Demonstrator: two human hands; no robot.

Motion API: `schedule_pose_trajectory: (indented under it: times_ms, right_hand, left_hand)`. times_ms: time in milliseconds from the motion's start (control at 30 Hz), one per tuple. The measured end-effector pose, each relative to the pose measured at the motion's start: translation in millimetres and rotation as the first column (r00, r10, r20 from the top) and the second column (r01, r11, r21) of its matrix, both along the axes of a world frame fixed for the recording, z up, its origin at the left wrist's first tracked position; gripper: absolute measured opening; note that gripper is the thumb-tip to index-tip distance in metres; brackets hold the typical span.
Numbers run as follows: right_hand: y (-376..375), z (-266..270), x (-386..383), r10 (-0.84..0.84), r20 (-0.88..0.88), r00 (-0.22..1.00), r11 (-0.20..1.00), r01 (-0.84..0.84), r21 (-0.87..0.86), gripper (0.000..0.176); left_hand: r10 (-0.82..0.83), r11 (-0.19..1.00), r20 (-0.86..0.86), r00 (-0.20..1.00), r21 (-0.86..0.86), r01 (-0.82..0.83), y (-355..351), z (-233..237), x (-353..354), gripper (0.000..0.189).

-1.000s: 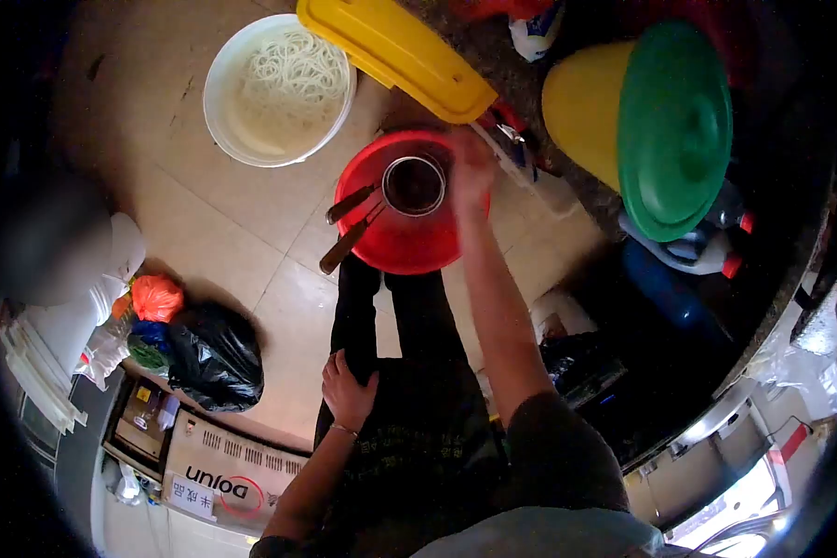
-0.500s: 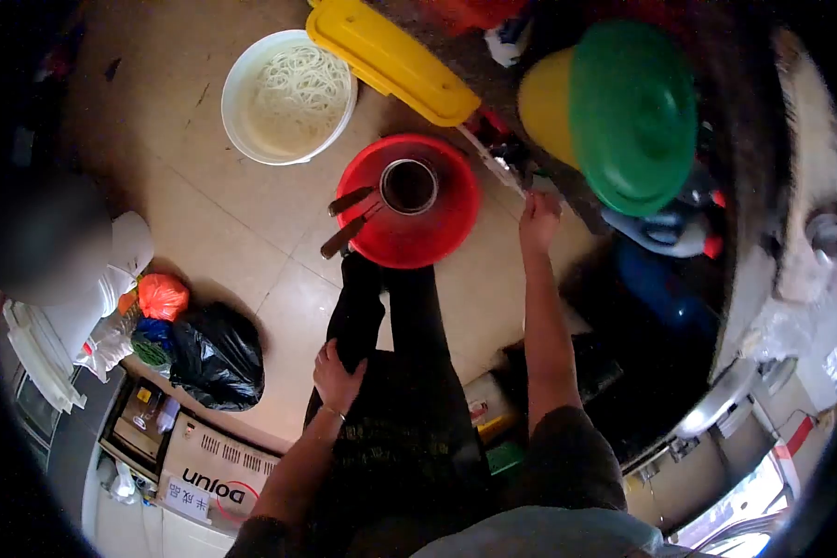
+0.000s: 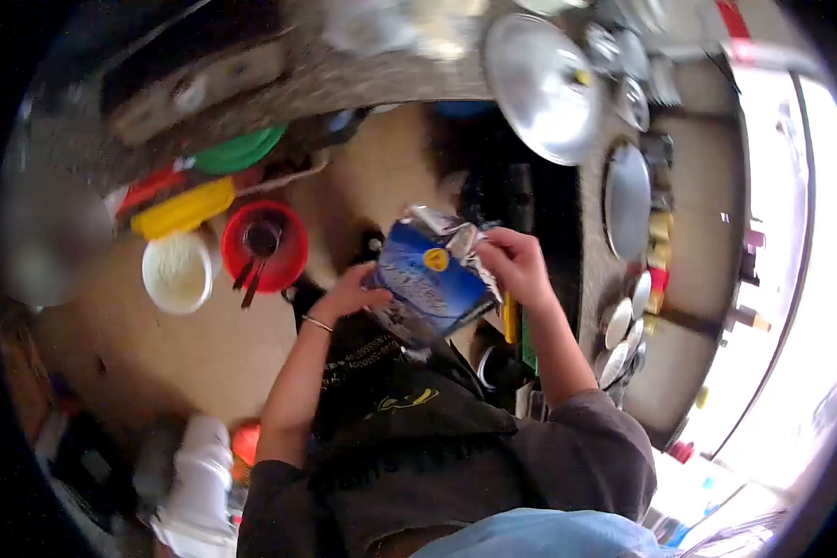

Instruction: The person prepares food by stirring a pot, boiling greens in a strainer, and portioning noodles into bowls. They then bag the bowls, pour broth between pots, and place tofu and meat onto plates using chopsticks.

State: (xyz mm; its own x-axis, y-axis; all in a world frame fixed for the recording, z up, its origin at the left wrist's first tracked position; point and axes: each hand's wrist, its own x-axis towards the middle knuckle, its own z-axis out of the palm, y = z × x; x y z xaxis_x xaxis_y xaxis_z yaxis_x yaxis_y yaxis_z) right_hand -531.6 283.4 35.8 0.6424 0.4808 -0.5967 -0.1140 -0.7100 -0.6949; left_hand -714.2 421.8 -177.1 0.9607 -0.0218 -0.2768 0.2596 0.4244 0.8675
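Two-handed hold on a bag, seen from above. The blue bag [image 3: 428, 290] is held tilted in front of the person's clothing [image 3: 372, 372], between the two hands. The left hand [image 3: 346, 294] grips its left side, thumb on the printed face, fingers otherwise largely hidden behind it; the right hand [image 3: 514, 267] has its fingers narrowly closed on the crumpled foil [image 3: 465, 245] at the upper right edge. Whether the bag is open cannot be told.

Likely faults, as judged: a hard pull at the foil could split it unevenly, since the support lies at the opposite side. Were the mouth open, the tilt could let the contents spill onto the clothing or floor [image 3: 232, 372]. A slack left grip could let the bag twist or drop. The red basin [image 3: 294, 244] and white bucket [image 3: 179, 308] stand apart from the bag; handles [image 3: 251, 284] jutting over the basin's rim could be caught by a passing leg.
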Motion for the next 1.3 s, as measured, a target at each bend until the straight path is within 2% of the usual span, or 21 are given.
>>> schedule_pose_trajectory:
  times_ms: [33,100,167,233,300,367,467,567,600,633,700,733,767,833,867,900,1000,1067,1100,1200,1300]
  right_hand:
    - [-36.0,9.8,15.6,-0.079,0.134,0.988,0.989,0.060,0.138,0.011]
    - [-107.8,26.8,68.4,-0.260,0.146,0.955,0.949,0.225,0.220,0.013]
    - [-167.7,58.7,106.0,-0.622,-0.018,0.783,0.735,0.591,0.333,0.012]
    - [-242.1,78.7,152.7,-0.709,0.066,0.702,0.666,0.637,0.387,0.013]
    - [-313.3,66.8,205.8,-0.805,0.019,0.594,0.511,0.676,0.532,0.014]
    - [-376.2,61.4,267.8,-0.805,0.002,0.594,0.530,0.717,0.453,0.017]
    - [-459.9,30.9,365.7,-0.797,-0.015,0.604,0.564,0.752,0.342,0.024]
    - [-496.5,7.4,419.2,-0.728,-0.069,0.682,0.625,0.701,0.343,0.026]
    - [-503.5,-1.3,433.3,-0.664,-0.110,0.740,0.656,0.646,0.390,0.026]
    - [-513.8,-13.6,454.4,-0.663,-0.127,0.738,0.654,0.653,0.381,0.026]
    - [-537.8,-41.6,490.1,-0.720,-0.335,0.607,0.614,0.783,0.100,0.026]
    - [-542.0,-47.8,499.8,-0.754,-0.313,0.577,0.599,0.800,0.030,0.027]
    - [-542.8,-52.4,499.8,-0.756,-0.319,0.572,0.598,0.801,0.020,0.027]
    - [-542.7,-60.4,509.6,-0.710,-0.167,0.684,0.690,0.723,0.032,0.028]
    - [-565.5,-92.6,533.5,-0.591,-0.041,0.806,0.801,0.580,-0.147,0.030]
    - [-570.4,-98.1,538.1,-0.586,-0.051,0.809,0.805,0.573,-0.152,0.030]
    - [-570.4,-101.2,542.3,-0.596,-0.293,0.748,0.790,0.611,-0.048,0.039]
    - [-533.7,-68.5,518.6,-0.908,-0.295,0.298,0.275,0.954,0.117,0.045]
    - [-532.6,-71.8,501.8,-0.911,-0.352,0.216,0.138,0.962,0.235,0.045]
    - [-545.8,-107.2,450.5,-0.764,-0.591,0.258,-0.040,0.896,0.443,0.045]
    - [-544.8,-123.3,423.9,-0.710,-0.647,0.279,-0.057,0.892,0.448,0.046]
  left_hand:
    - [0.010,1.000,0.158,0.987,-0.016,-0.007,-37.1,-8.6,25.3,0.049]
    - [-0.264,0.965,-0.141,0.954,-0.046,0.260,-84.4,24.8,92.7,0.041]
    - [-0.392,0.915,-0.020,0.920,-0.111,0.388,-144.8,38.0,169.9,0.043]
    - [-0.512,0.834,0.079,0.855,-0.194,0.517,-184.3,99.8,244.0,0.053]
    - [-0.628,0.673,0.050,0.777,-0.466,0.574,-231.0,138.2,309.4,0.059]
    - [-0.605,0.630,-0.055,0.795,-0.643,0.435,-282.9,167.8,366.6,0.059]
    - [-0.658,0.593,-0.080,0.748,-0.667,0.451,-398.1,83.4,450.0,0.065]
    - [-0.652,0.619,-0.143,0.745,-0.668,0.413,-448.0,62.3,492.5,0.067]
    - [-0.585,0.670,-0.280,0.761,-0.695,0.259,-433.7,129.1,500.4,0.066]
    - [-0.583,0.674,-0.298,0.756,-0.697,0.245,-438.9,137.0,511.3,0.066]
    - [-0.518,0.689,-0.374,0.769,-0.716,0.117,-451.5,137.8,531.0,0.067]
    - [-0.591,0.695,-0.293,0.752,-0.658,0.290,-477.1,67.4,537.3,0.065]
    - [-0.592,0.694,-0.301,0.747,-0.662,0.283,-477.4,82.5,538.7,0.065]
    - [-0.473,0.734,-0.539,0.697,-0.679,-0.028,-469.4,135.2,551.6,0.063]
    - [-0.509,0.742,-0.447,0.735,-0.661,0.112,-484.8,85.0,549.0,0.062]
    - [-0.504,0.744,-0.457,0.733,-0.661,0.099,-484.6,81.9,551.7,0.062]
    - [-0.542,0.750,-0.483,0.688,-0.648,0.136,-487.7,76.1,558.6,0.062]
    - [-0.529,0.746,-0.461,0.712,-0.652,0.133,-491.3,73.0,565.2,0.062]
    - [-0.524,0.746,-0.463,0.714,-0.654,0.123,-490.1,71.9,567.5,0.062]
    - [-0.520,0.788,-0.458,0.721,-0.584,0.197,-494.2,63.7,572.7,0.063]
    - [-0.535,0.746,-0.467,0.704,-0.652,0.135,-511.7,41.3,573.9,0.063]
